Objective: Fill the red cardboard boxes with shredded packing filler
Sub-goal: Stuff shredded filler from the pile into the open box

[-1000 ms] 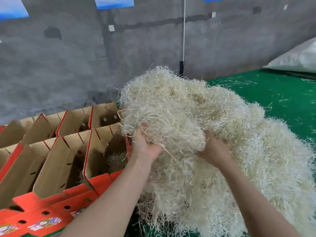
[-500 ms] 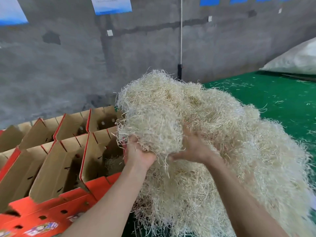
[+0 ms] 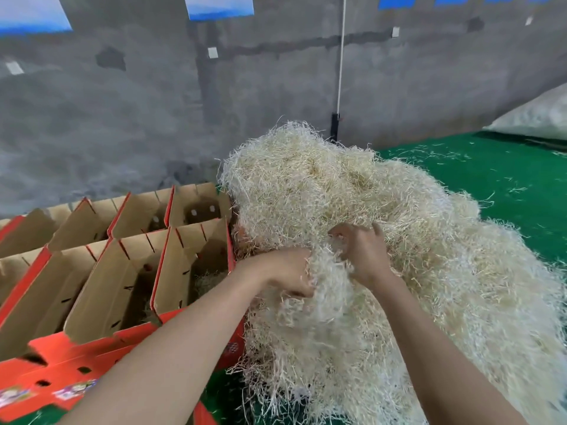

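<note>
A big heap of pale shredded packing filler [image 3: 383, 210] fills the middle and right of the view. My left hand [image 3: 285, 273] grips a tuft of filler at the heap's near left side. My right hand [image 3: 363, 256] digs into the same tuft just to the right, fingers curled in the strands. Rows of open red cardboard boxes [image 3: 122, 271] with brown insides stand to the left. The nearest box [image 3: 196, 265], right beside the heap, has a little filler at its bottom.
A grey concrete wall [image 3: 153, 102] runs behind the boxes and heap. Green matting [image 3: 506, 185] with stray strands covers the floor on the right. A large white sack [image 3: 540, 118] lies at the far right. A white cord [image 3: 340, 56] hangs down the wall.
Both hands have come closer together on one tuft at the heap's near side. The left hand has dropped lower and the right hand has shifted left toward it.
</note>
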